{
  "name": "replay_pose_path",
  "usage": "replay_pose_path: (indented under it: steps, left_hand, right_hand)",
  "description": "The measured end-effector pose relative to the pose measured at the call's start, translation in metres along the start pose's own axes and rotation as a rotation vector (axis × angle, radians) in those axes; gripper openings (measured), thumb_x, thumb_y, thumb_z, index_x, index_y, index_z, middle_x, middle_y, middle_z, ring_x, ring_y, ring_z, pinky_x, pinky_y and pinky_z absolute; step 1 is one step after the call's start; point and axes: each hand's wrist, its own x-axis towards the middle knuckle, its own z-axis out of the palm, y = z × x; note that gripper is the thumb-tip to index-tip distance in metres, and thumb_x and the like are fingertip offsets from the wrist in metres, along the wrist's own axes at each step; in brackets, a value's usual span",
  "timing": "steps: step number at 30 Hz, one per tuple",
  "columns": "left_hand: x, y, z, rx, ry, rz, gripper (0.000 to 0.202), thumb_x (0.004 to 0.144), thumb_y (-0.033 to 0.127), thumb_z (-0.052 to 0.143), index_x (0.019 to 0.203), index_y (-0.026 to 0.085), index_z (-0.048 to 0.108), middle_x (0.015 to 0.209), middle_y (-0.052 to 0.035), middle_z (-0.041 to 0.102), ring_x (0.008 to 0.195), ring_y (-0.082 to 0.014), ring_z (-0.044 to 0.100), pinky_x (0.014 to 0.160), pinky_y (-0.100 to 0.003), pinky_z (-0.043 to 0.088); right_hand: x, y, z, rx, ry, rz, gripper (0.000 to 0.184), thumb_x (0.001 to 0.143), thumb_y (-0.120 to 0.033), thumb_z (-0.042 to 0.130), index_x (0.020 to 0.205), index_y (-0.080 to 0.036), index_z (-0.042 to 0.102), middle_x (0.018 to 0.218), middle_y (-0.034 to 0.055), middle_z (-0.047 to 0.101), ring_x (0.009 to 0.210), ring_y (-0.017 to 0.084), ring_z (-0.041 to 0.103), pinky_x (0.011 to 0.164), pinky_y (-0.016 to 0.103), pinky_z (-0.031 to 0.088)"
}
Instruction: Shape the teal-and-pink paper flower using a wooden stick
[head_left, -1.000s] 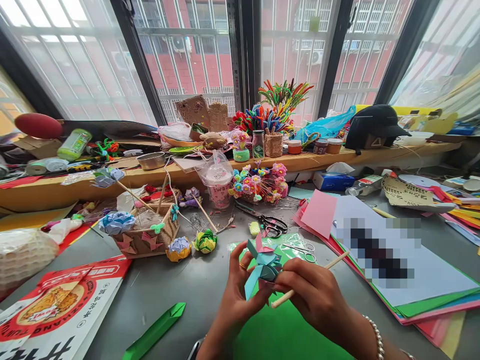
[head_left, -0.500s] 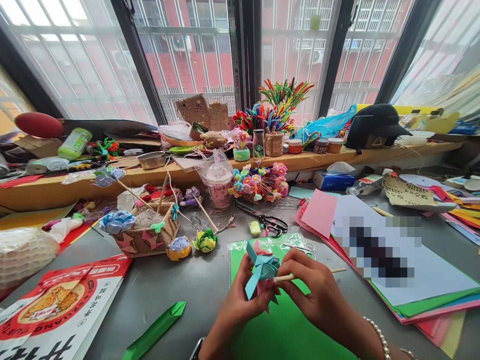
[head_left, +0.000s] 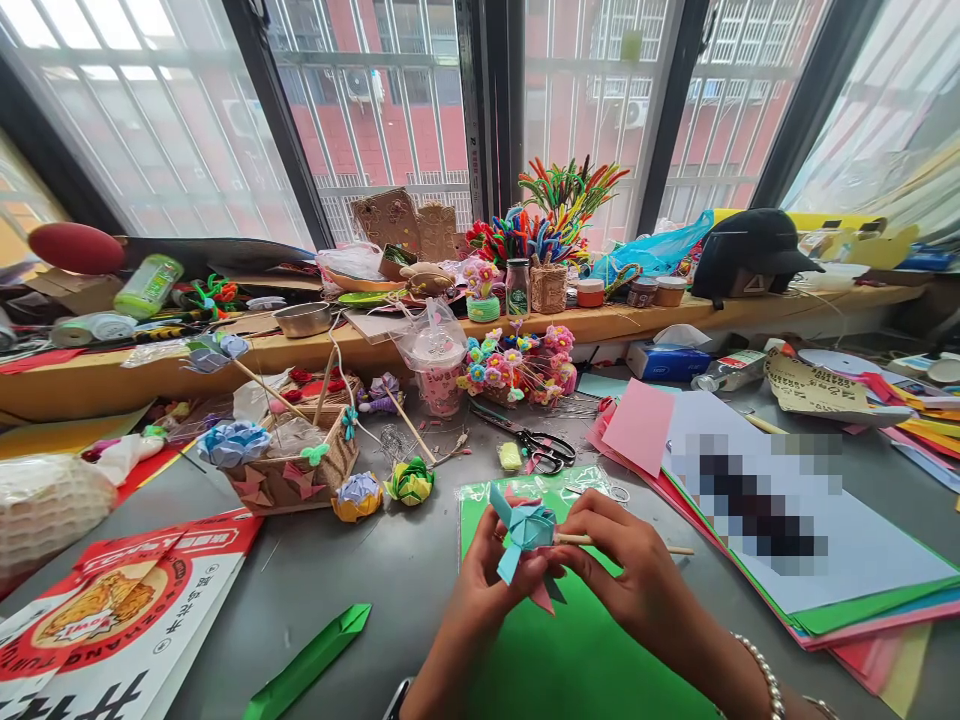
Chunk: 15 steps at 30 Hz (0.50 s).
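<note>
Left hand (head_left: pixel 480 580): fingers closed around a blue-and-pink paper flower (head_left: pixel 529 525), held above the green sheet (head_left: pixel 555 665). Right hand (head_left: pixel 622 550): thumb and fingers pinched on a wooden stick (head_left: pixel 574 539), its end at the flower's side nearest that hand — entry cannot be confirmed. Step in hand appears to be fitting stick to flower; next move likely calls for a straight push — left hold firm, not crushing.

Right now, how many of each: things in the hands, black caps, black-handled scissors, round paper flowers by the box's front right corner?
Folded-paper flower in left hand: 1
Wooden stick in right hand: 1
Black cap: 1
Black-handled scissors: 1 pair
Round paper flowers by the box: 2
Total: 6
</note>
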Motion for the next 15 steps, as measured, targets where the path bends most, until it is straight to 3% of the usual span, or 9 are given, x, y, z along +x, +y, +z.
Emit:
replay_pose_path:
  steps: [5, 7, 11, 15]
  left_hand:
    - [0.004, -0.0061, -0.0061, -0.012, 0.077, -0.015, 0.051, 0.058, 0.036, 0.076, 0.104, 0.023, 0.058, 0.092, -0.0037, 0.063, 0.098, -0.0234, 0.057, 0.078, -0.028, 0.046]
    - [0.0031, -0.0054, -0.0072, -0.017, 0.032, -0.024, 0.051, 0.058, 0.035, 0.076, 0.105, 0.024, 0.058, 0.095, -0.0038, 0.063, 0.095, -0.0225, 0.058, 0.079, -0.029, 0.046]
    - [0.0015, -0.002, -0.0069, -0.015, -0.077, -0.063, 0.051, 0.059, 0.029, 0.076, 0.106, 0.025, 0.056, 0.097, -0.0033, 0.062, 0.079, -0.0175, 0.062, 0.063, -0.024, 0.049]
    - [0.0043, -0.0027, -0.0056, -0.051, -0.029, -0.055, 0.054, 0.057, 0.037, 0.076, 0.105, 0.023, 0.055, 0.104, -0.0059, 0.059, 0.081, -0.0187, 0.062, 0.072, -0.03, 0.049]
  right_hand:
    - [-0.0002, 0.0041, 0.0013, 0.015, -0.019, 0.04, 0.008, 0.082, -0.022, 0.056, 0.078, -0.02, 0.063, 0.075, 0.0018, 0.055, 0.067, 0.014, 0.056, 0.058, 0.023, 0.044]
    - [-0.0004, 0.0047, 0.0012, 0.026, -0.02, 0.046, 0.009, 0.082, -0.021, 0.056, 0.079, -0.02, 0.064, 0.074, 0.0014, 0.056, 0.065, 0.013, 0.056, 0.058, 0.023, 0.044]
    - [0.0002, 0.0042, -0.0005, 0.039, -0.056, 0.03, 0.008, 0.082, -0.021, 0.057, 0.082, -0.021, 0.066, 0.072, 0.0006, 0.055, 0.065, 0.013, 0.057, 0.058, 0.022, 0.045]
    - [0.0024, 0.0051, -0.003, 0.019, -0.012, 0.058, 0.012, 0.084, -0.025, 0.055, 0.077, -0.019, 0.064, 0.072, 0.0011, 0.055, 0.066, 0.013, 0.056, 0.059, 0.022, 0.045]
